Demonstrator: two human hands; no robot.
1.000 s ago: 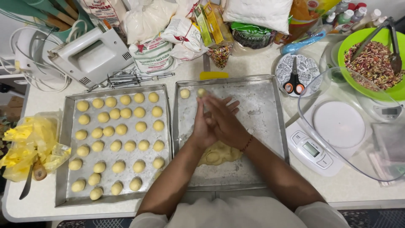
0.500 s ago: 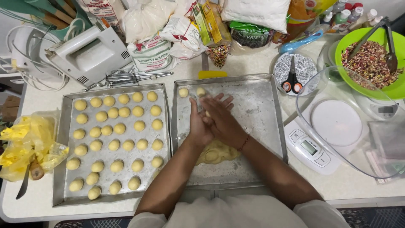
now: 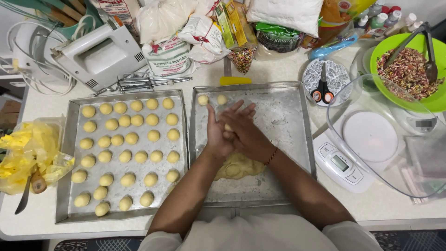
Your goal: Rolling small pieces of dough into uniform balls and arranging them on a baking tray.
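dough balls pale yellow, your trays dull grey metal | dough lump same yellow | bowl lime green, sprinkles mixed red-green-white | scissors black, orange-ringed handles, on black-white patterned plate | mixer white | bag yellow | counter off-white

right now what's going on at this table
A person's left hand and right hand press together around a small piece of pale yellow dough above the right-hand metal baking tray, where a dough lump and two balls sit. The left-hand metal tray is filled with rows of dough balls.
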